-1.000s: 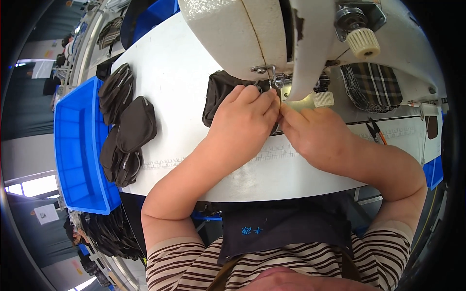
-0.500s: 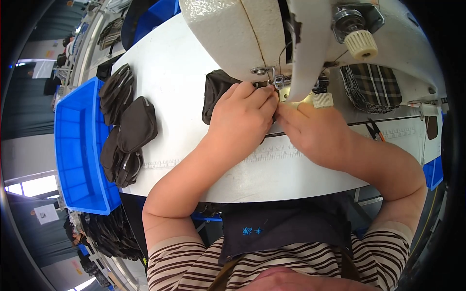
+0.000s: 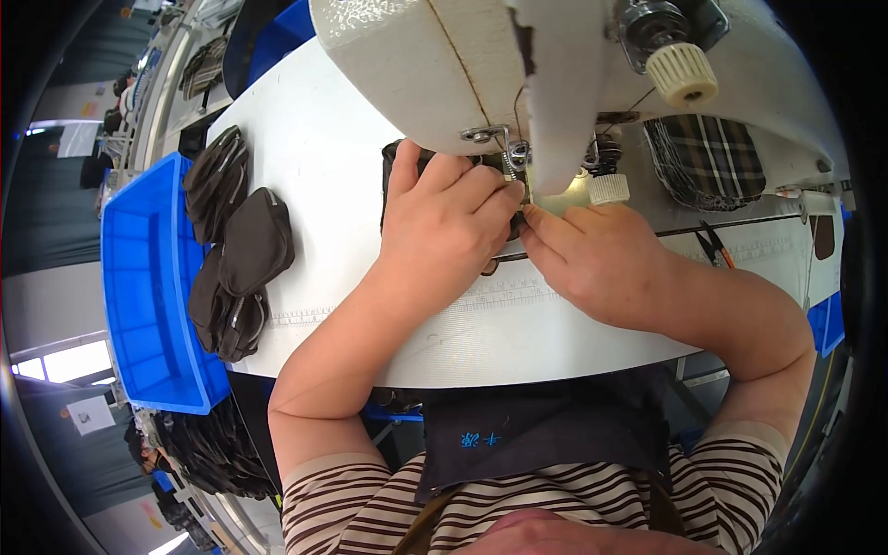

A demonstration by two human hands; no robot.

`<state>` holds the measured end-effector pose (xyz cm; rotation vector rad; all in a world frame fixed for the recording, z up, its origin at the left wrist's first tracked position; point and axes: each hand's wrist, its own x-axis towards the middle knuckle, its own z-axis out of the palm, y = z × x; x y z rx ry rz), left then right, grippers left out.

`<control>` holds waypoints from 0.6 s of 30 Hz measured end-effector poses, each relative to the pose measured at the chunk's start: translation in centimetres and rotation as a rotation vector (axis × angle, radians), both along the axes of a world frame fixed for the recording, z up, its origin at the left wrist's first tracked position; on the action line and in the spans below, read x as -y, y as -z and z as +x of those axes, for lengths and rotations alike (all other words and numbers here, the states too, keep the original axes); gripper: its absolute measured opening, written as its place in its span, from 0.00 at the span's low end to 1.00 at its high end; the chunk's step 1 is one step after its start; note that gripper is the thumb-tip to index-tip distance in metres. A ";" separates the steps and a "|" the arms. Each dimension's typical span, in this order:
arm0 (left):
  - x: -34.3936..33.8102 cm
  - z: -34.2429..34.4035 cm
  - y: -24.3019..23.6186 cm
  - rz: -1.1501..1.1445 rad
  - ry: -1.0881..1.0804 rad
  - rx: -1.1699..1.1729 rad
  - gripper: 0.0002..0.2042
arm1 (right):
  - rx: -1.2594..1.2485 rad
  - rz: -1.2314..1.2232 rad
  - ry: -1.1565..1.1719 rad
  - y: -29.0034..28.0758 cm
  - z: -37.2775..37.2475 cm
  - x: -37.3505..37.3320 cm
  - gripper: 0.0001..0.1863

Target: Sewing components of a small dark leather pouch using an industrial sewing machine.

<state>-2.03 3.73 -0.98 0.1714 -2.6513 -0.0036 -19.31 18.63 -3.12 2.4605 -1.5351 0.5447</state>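
dark brown soft fabric pouch [image 3: 389, 155] is being pinched at its edge by left hand [image 3: 447, 217] and right hand [image 3: 597, 257], fingertips closed, under white metal sewing machine [image 3: 416, 74] — probably light, floppy; edge grip being favoured.

- Left forearm [image 3: 347, 328] bare, running up toward 1 o'clock; elbow [image 3: 301, 393] bent, out at 8 o'clock.
- Left hand [image 3: 449, 217] back up, fingers bent; little finger [image 3: 404, 168] apart from the rest, toward 12 o'clock.
- Right forearm [image 3: 717, 310] bare, angled toward 10 o'clock.
- Right hand [image 3: 597, 264] knuckles up, fingers curled, tips toward 10 o'clock, close beside the left's.
- Undersides of both hidden; grip unreadable.
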 end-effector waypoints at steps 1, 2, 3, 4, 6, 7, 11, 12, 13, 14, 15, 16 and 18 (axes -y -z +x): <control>0.1 0.0 0.1 0.000 0.001 0.000 0.19 | 0.001 -0.006 0.003 0.1 0.0 0.0 0.11; 0.2 0.0 0.1 -0.007 0.040 0.018 0.18 | 0.003 -0.011 0.005 0.2 0.1 0.0 0.10; 0.3 0.0 0.2 -0.012 0.079 0.035 0.18 | 0.003 -0.011 0.006 0.2 0.0 0.0 0.10; 0.3 0.0 0.2 -0.012 0.079 0.035 0.18 | 0.020 -0.003 0.006 0.2 0.1 0.0 0.11; 0.1 0.0 0.0 0.076 0.042 0.095 0.16 | 0.037 0.005 0.006 0.3 0.0 0.0 0.11; 0.1 0.0 -0.1 0.077 0.043 0.095 0.16 | 0.036 0.000 0.007 0.4 0.0 0.0 0.11; 0.2 -0.1 -0.1 0.138 0.076 0.078 0.16 | 0.019 0.057 0.005 0.0 -0.1 -0.1 0.11; 0.2 -0.1 0.0 0.142 0.087 0.062 0.15 | 0.020 0.057 0.002 0.1 -0.1 0.0 0.11; 0.2 0.0 0.1 0.142 0.084 0.063 0.15 | 0.031 0.040 -0.004 0.2 -0.1 0.0 0.11; 0.1 0.0 0.1 0.133 0.082 0.074 0.15 | 0.041 0.022 -0.010 0.2 -0.1 0.1 0.11; 0.1 0.0 0.1 0.123 0.082 0.084 0.15 | 0.041 0.022 -0.011 0.3 -0.1 0.1 0.11; 0.0 0.0 0.1 0.123 0.081 0.084 0.15 | 0.036 0.018 -0.008 0.2 0.0 0.1 0.11; -0.3 -0.1 0.1 0.106 0.089 0.089 0.14 | 0.030 0.013 -0.008 0.1 0.0 0.0 0.11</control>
